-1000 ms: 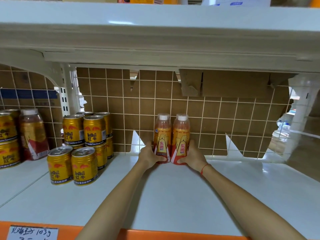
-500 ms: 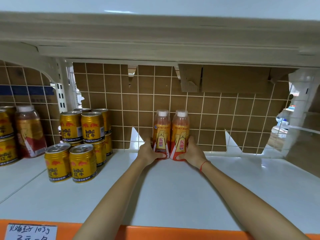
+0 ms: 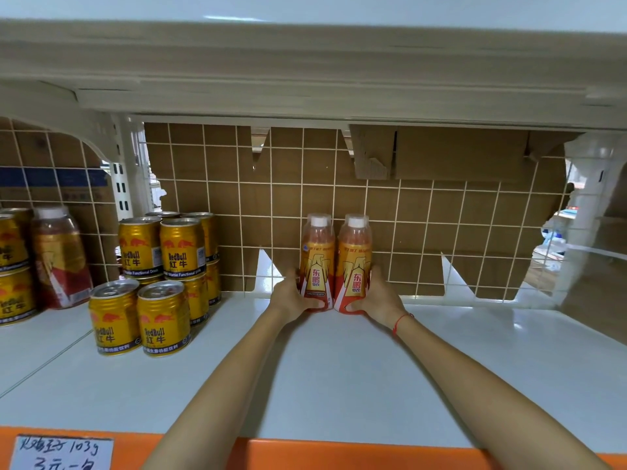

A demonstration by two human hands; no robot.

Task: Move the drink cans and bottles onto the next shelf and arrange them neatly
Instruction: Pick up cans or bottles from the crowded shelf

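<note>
Bottles [image 3: 335, 262] at rear grid [image 3: 424, 212]; open shelf [image 3: 475, 368] rightward.

Three bottles [image 3: 317, 262]; perhaps eleven gold cans [image 3: 163, 320], some hidden; two hands [image 3: 291, 296].

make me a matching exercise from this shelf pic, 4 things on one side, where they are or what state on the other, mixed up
Things:
1. left bottle
2. right bottle
3. Red Bull cans
4. handwritten price tag

Places or states:
A. on the orange shelf edge, bottom left
B. held by the right hand
C. stacked in two layers, left of the bottles
D. held by the left hand

Pairs: 1-D, 2-B, 3-C, 4-A
</note>
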